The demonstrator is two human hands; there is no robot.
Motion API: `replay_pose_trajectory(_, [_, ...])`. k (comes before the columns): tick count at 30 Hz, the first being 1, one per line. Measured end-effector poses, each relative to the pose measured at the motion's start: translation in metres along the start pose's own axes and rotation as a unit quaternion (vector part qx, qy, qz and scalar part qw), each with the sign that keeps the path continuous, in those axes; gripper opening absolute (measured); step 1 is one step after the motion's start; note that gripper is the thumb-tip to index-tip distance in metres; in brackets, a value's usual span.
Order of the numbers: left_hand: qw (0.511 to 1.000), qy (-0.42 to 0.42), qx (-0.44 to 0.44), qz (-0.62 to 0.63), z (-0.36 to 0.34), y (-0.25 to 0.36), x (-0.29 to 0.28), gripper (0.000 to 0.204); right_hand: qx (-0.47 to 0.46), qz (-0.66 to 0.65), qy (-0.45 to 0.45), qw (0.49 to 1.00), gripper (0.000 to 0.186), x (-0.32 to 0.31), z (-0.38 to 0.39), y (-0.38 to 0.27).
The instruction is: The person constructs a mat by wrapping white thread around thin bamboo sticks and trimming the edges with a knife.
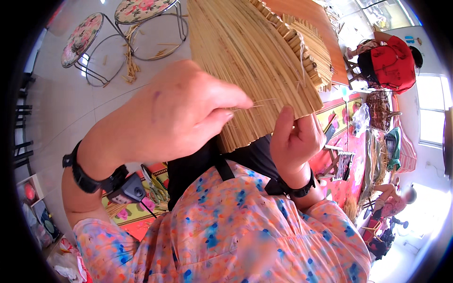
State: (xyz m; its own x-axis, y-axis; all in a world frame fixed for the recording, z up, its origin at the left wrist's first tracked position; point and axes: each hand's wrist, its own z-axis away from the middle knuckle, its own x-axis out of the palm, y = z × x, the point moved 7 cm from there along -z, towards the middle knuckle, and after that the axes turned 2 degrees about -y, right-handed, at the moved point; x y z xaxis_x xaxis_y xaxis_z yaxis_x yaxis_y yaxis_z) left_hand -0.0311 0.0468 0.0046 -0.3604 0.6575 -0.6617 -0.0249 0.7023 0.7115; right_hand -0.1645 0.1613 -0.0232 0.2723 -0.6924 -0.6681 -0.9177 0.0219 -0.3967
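Observation:
A broad woven piece of flat straw stalks (245, 52) lies across my lap and reaches away to the top. Its stalks run side by side, with a thick bound edge and a loose white thread on the right. My left hand (191, 111) is over its left part, thumb and forefinger pinched on a thin pale strand (265, 101) that points right; whether this is thread or fibre I cannot tell. At the near right corner my right hand (298, 137) grips the straw piece, thumb on top and the other fingers curled and partly hidden.
Two round flower-patterned stools (84, 40) stand at the far left, with loose straw scraps (131, 63) on the floor. Beyond the straw piece is a brown table (306, 14). On the right are a person in red (391, 63), a wicker basket (378, 111) and another seated person (389, 205).

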Motion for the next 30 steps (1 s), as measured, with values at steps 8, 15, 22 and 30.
replay_pose_trajectory(8, [0.997, 0.050, 0.036, -0.050, 0.001, 0.000, 0.007, 0.030, -0.004, -0.006, 0.000, 1.000, 0.017, 0.001, 0.002, -0.001])
replay_pose_trajectory(15, [0.997, 0.039, 0.027, -0.068, -0.004, -0.003, 0.010, 0.030, -0.007, 0.008, -0.005, 1.000, 0.017, 0.001, 0.001, -0.001])
replay_pose_trajectory(22, [0.997, 0.035, 0.020, -0.070, -0.005, -0.003, 0.010, 0.029, -0.010, 0.006, 0.004, 1.000, 0.017, 0.001, 0.001, -0.002])
replay_pose_trajectory(30, [0.997, 0.039, 0.015, -0.067, -0.006, 0.000, 0.009, 0.028, -0.013, -0.010, 0.010, 1.000, 0.015, 0.001, 0.001, -0.004])
